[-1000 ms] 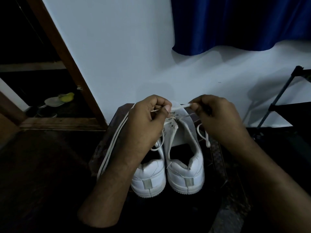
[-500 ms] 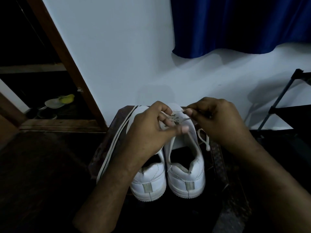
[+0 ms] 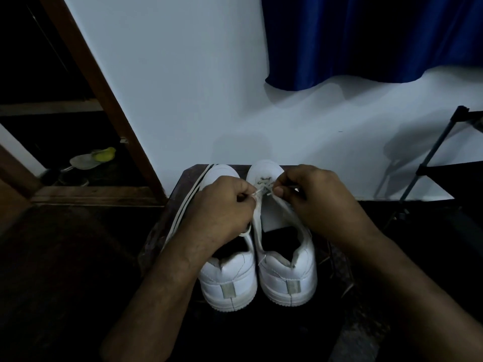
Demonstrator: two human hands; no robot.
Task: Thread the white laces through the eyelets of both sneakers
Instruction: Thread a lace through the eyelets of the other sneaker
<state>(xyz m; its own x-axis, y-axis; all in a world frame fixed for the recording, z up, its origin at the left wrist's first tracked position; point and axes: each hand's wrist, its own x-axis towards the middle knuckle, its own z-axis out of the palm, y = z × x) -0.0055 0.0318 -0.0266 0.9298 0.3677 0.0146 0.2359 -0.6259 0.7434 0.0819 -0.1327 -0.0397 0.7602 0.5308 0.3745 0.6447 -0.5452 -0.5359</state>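
Observation:
Two white sneakers stand side by side on a dark stand point(image 3: 177, 205), heels toward me. A white lace point(image 3: 264, 188) crosses the lowest eyelets of the right sneaker point(image 3: 287, 278). My left hand point(image 3: 222, 212) hovers over the left sneaker point(image 3: 227, 286) and pinches one end of that lace. My right hand point(image 3: 318, 202) pinches the other end at the right eyelet row. A second loose white lace point(image 3: 188, 202) lies along the left side of the left sneaker.
A white wall rises right behind the stand, with a blue curtain point(image 3: 366, 40) above. A black metal rack point(image 3: 444, 163) stands at the right. A wooden door frame point(image 3: 104, 100) and a dim room with a yellow-green item point(image 3: 104, 154) lie to the left.
Both hands have dropped lower onto the right sneaker's front eyelets. The lace stretch between them, raised and taut a second ago, is now short and close to the shoe.

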